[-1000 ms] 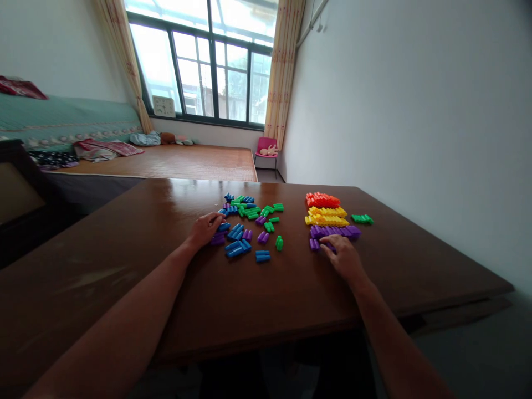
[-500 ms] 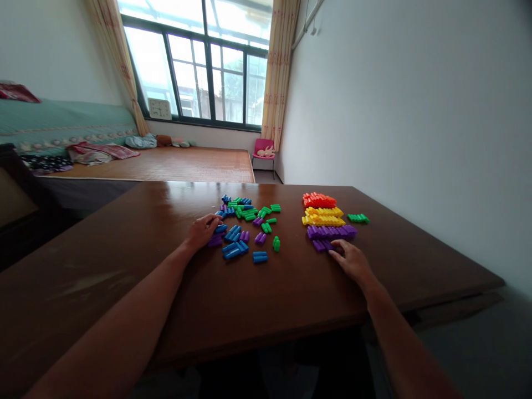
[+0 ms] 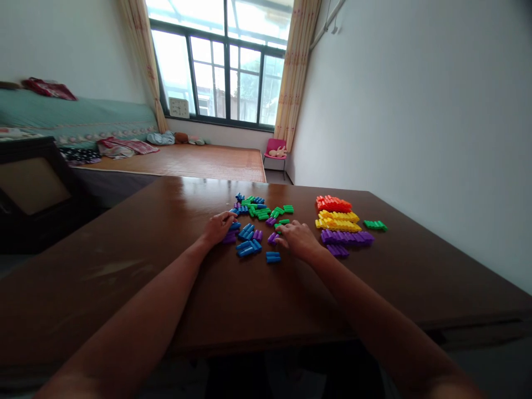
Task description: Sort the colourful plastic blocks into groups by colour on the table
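Observation:
My left hand (image 3: 219, 227) rests at the left edge of a loose spread of blue, green and purple plastic blocks, each like small tubes joined side by side. Its fingers lie loosely bent against blue blocks (image 3: 235, 225), and I see none lifted. My right hand (image 3: 300, 239) reaches in from the right, thumb and fingers apart, over the green pieces and beside a purple block (image 3: 272, 238). The fingers partly cover what lies under them. Right of this hand, a short purple block group (image 3: 337, 251) lies in front of a long purple row (image 3: 348, 238).
Behind the purple row lie yellow rows (image 3: 338, 221) and an orange-red stack (image 3: 333, 203). A green strip (image 3: 375, 225) sits to their right. A blue block (image 3: 273, 257) lies at the near side of the spread. The brown table (image 3: 233, 299) meets a white wall at right.
My right hand has left the purple blocks at the right and moved left to the loose spread. The short purple group stays behind. My left hand keeps its place; the view has turned slightly left.

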Tool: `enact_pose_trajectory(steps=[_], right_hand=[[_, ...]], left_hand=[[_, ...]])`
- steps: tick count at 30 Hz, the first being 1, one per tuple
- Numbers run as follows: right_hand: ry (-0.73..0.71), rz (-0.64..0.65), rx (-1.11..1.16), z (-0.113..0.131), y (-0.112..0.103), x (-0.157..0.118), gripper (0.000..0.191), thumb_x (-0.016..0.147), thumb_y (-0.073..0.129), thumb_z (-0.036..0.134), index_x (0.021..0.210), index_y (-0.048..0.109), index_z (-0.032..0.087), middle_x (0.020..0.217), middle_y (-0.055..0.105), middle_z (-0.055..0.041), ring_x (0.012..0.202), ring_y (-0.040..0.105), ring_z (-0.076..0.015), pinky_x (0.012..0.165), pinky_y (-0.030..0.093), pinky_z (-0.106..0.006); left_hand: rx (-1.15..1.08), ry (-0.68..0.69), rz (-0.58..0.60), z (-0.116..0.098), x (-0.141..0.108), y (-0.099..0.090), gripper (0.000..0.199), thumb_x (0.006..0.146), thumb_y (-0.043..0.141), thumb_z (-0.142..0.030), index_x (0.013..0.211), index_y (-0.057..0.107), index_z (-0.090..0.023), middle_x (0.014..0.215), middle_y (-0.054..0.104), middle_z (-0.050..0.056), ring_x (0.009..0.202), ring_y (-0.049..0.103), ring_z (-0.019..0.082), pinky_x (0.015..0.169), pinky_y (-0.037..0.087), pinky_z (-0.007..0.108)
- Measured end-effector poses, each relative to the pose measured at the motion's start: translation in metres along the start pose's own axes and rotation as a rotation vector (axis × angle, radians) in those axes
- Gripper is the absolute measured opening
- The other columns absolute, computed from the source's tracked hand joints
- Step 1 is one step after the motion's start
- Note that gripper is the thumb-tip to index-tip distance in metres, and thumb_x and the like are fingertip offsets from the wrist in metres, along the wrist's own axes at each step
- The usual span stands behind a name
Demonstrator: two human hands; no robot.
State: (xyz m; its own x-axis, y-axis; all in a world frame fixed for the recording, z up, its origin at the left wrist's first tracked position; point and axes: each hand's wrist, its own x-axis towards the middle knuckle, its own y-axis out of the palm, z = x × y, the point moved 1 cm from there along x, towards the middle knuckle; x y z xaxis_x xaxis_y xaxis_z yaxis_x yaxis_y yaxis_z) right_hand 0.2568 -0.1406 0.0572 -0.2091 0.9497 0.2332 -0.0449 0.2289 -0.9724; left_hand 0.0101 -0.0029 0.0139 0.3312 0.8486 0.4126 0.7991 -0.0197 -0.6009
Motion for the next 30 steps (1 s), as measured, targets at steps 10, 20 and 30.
enact_pose_trajectory(steps=[10, 20, 30], right_hand=[[-0.049, -0.062, 0.291, -0.009, 0.009, 0.015, 0.038, 0.082, 0.065, 0.024, 0.119, 0.058, 0.022, 0.114, 0.065, -0.0085, 0.098, 0.060, -0.0202, 0.087, 0.046, -0.036], [0.461, -0.123, 0.482, -0.188, -0.008, -0.135, 0.039, 0.068, 0.064, 0.026, 0.107, 0.065, 0.018, 0.100, 0.070, -0.0072, 0.082, 0.065, -0.0201, 0.076, 0.052, -0.033], [0.464, -0.218, 0.410, -0.178, 0.016, -0.144, 0.038, 0.071, 0.065, 0.030, 0.106, 0.065, 0.018, 0.105, 0.068, -0.0087, 0.081, 0.065, -0.0205, 0.079, 0.053, -0.036]], left_hand=[[0.005, 0.004, 0.000, 0.005, 0.001, 0.002, 0.038, 0.086, 0.046, -0.047, 0.100, 0.070, -0.020, 0.091, 0.076, 0.004, 0.087, 0.069, 0.022, 0.080, 0.051, 0.031], [0.026, -0.003, -0.003, -0.004, 0.002, 0.000, 0.038, 0.083, 0.047, -0.048, 0.098, 0.070, -0.021, 0.090, 0.077, 0.005, 0.086, 0.069, 0.024, 0.081, 0.051, 0.034], [0.042, 0.000, -0.024, 0.004, 0.002, -0.002, 0.040, 0.084, 0.046, -0.048, 0.100, 0.069, -0.020, 0.092, 0.076, 0.005, 0.086, 0.069, 0.023, 0.080, 0.051, 0.032]])
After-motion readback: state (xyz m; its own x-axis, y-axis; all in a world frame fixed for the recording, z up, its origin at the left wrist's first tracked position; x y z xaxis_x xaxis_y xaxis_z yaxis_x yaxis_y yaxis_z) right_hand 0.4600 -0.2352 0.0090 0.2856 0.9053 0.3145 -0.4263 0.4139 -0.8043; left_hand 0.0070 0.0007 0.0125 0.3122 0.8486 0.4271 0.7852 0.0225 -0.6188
